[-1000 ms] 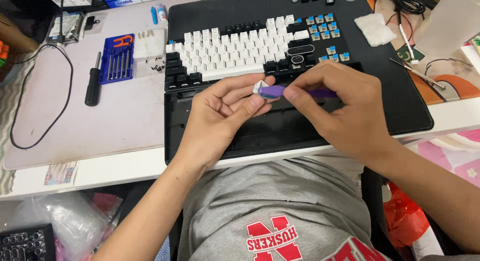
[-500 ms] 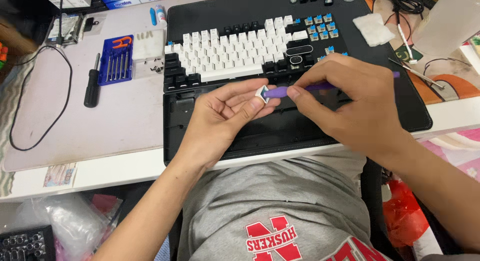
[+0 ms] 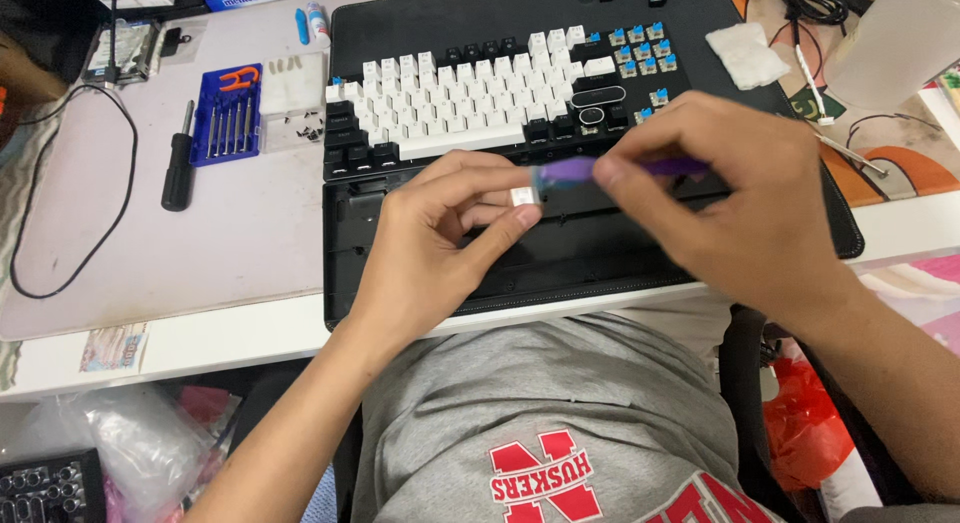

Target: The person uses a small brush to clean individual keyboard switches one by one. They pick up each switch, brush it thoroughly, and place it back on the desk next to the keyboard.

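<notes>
**Two hands working a small switch over the keyboard**

Taking the keyboard (image 3: 470, 113) as the marker: far off to its left, a black cable (image 3: 75, 273) is looping across the tabletop (image 3: 240, 243), and a black screwdriver (image 3: 179, 168) is lying beside a blue case of small drivers (image 3: 226, 113), just left of the keyboard's edge. A pale tray of tiny parts (image 3: 291, 93) is sitting between that case and the keys.

In front of the keyboard's lower row, the left hand (image 3: 430, 253) is hovering over the black base, its fingers (image 3: 505, 228) pinching a small white switch (image 3: 521, 196) between thumb and forefinger. Just right of it, the right hand (image 3: 730, 203) is gripping a purple tool (image 3: 600, 170), fingers closed around the handle, the tool's tip touching the switch.

Right of the keyboard, a folded white cloth (image 3: 745, 55) is resting on the black mat (image 3: 800, 213).
</notes>
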